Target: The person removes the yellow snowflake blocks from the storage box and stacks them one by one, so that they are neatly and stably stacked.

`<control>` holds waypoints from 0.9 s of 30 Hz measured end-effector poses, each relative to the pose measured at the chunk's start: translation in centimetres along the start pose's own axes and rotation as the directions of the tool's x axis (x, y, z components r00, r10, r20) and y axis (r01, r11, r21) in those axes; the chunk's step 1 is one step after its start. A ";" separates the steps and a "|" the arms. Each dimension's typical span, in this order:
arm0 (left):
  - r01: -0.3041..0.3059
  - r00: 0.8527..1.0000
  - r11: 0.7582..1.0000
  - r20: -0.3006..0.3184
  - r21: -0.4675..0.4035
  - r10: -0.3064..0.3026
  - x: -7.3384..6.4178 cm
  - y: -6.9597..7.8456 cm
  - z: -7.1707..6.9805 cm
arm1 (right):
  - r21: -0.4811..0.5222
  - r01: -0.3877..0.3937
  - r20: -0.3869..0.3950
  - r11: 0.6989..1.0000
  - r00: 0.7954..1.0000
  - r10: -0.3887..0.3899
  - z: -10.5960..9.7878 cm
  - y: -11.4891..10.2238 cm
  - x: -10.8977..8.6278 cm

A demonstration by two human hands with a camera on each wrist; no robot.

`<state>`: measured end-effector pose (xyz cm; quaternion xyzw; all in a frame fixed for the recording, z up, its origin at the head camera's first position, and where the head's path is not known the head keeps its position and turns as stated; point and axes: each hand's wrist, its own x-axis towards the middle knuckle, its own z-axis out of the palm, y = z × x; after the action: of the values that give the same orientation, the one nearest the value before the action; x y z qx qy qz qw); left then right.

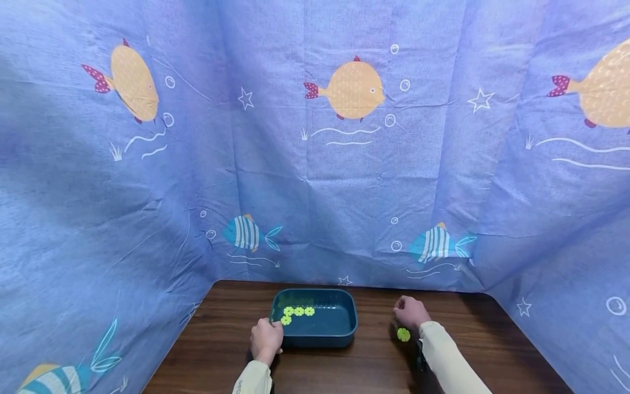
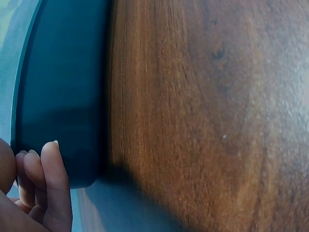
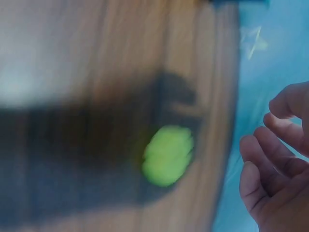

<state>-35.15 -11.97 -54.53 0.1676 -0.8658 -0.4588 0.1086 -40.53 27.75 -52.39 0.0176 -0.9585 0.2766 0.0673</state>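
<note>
A dark teal rectangular basin stands on the table, with several yellow-green flower-shaped pieces at the left of its inside. My left hand grips the basin's rim at the near left corner, and the left wrist view shows its fingers against the outer wall. To the right of the basin, one more flower-shaped piece lies on the tabletop, blurred in the right wrist view. My right hand is raised just beyond that piece. Its fingers are loosely bent, with nothing visible between them.
The brown wood-grain table extends in front of and on both sides of the basin. A blue curtain printed with fish encloses the table's back and sides.
</note>
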 end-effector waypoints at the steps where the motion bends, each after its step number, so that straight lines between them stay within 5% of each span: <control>1: 0.001 1.000 1.000 0.000 0.002 -0.001 0.0 0.0 0.0 | -0.004 0.015 -0.002 1.000 1.000 -0.015 0.1 -0.8 0.3; 6: -0.001 1.000 1.000 -0.006 0.017 0.001 0.1 -0.1 0.0 | -0.006 0.140 0.007 0.990 0.990 -0.140 1.2 -6.6 2.1; 13: -0.018 1.000 1.000 -0.017 0.022 0.018 -0.1 0.0 0.2 | 0.001 0.243 0.127 0.970 0.962 -0.241 3.5 -14.0 2.8; 27: 0.004 0.999 1.000 -0.033 0.018 -0.004 -0.2 0.2 0.3 | -0.050 0.260 0.324 0.964 0.917 -0.231 10.6 -18.4 1.3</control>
<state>-35.12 -11.59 -54.50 0.1778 -0.8676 -0.4485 0.1203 -41.76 6.52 -51.42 0.1786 -0.9587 0.2150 -0.0519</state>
